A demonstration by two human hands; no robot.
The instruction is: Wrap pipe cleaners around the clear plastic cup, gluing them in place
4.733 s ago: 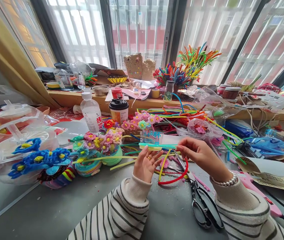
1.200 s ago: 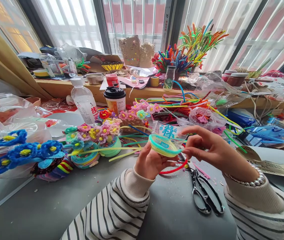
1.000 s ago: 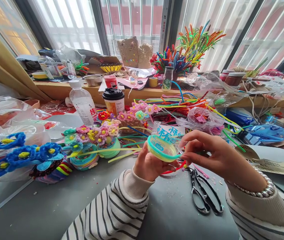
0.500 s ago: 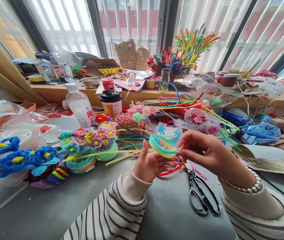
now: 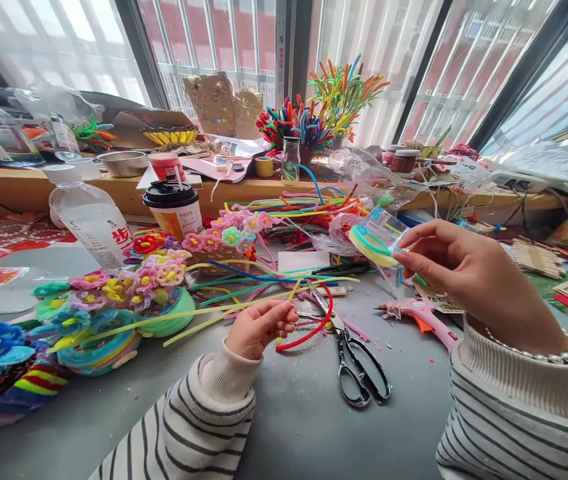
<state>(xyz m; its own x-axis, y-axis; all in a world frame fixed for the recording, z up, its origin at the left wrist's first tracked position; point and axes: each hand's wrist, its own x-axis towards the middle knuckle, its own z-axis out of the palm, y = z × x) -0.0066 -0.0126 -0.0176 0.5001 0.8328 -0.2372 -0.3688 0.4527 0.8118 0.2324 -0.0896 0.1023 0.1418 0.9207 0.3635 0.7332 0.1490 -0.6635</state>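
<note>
- right grip (image 5: 457,263): thumb and fingers pinched on the edge of the clear cup (image 5: 379,225), holding it tilted above the worktop (image 5: 304,423).
- turquoise and yellow bands (image 5: 373,255) run round one end of the cup; blue print shows on it.
- left grip (image 5: 259,329): fingers curled together just beside the yellow stem (image 5: 295,289); cannot tell whether they hold it.
- red stem (image 5: 317,333): bent in a curve beside the scissors (image 5: 345,343).
- scissors: flat on the worktop between both grips, handles toward the person.
- pink glue gun (image 5: 421,311): on the worktop, right of the scissors.
- coffee cup (image 5: 177,217): behind the pink flowers (image 5: 214,233).
</note>
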